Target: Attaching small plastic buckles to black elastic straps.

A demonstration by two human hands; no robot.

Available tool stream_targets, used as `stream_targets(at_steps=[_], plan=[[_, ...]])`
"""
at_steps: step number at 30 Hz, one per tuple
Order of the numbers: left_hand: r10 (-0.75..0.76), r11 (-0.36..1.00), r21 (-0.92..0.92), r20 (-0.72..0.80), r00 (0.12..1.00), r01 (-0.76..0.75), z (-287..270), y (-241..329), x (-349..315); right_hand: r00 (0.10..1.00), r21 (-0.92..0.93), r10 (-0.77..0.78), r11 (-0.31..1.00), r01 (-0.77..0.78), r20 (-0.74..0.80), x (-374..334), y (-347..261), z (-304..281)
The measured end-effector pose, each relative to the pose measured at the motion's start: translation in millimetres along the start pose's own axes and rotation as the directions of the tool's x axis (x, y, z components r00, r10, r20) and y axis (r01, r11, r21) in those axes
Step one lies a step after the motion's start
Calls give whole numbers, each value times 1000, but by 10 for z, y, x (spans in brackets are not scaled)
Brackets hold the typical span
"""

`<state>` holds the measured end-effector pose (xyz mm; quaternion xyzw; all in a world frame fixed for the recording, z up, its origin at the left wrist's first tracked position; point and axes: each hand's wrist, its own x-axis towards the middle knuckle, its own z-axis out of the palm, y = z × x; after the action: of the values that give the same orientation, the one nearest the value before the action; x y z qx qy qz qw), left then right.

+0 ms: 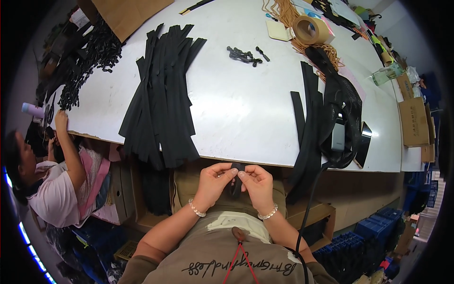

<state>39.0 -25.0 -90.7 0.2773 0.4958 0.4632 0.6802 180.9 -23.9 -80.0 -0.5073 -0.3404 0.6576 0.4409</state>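
We hold both hands together at six o'clock, just below the table edge: our left hand (pixel 213 181) and right hand (pixel 257 182) pinch a short black strap (pixel 235 182) between fingertips, and it hangs dark and narrow. On the white table (pixel 236 109), a fan of black strips (pixel 163 99) lies at ten o'clock.

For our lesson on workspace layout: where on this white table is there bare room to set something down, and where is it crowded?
The widest bare patch of the white table lies between the fanned black strips and the dark strap bundle, below the small black clips. The far right end, by the tape roll and tan cords, is crowded.
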Motion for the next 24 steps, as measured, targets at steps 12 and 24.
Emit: stream_targets(at_steps=[12,24], plan=[[-199,934,-317,-79,977,165,88,2,27,991,308,114,947,-86,-75,48,57,23],[-163,918,-382,-107,981,111,150,-48,20,967,312,48,949,34,-251,31,129,195]])
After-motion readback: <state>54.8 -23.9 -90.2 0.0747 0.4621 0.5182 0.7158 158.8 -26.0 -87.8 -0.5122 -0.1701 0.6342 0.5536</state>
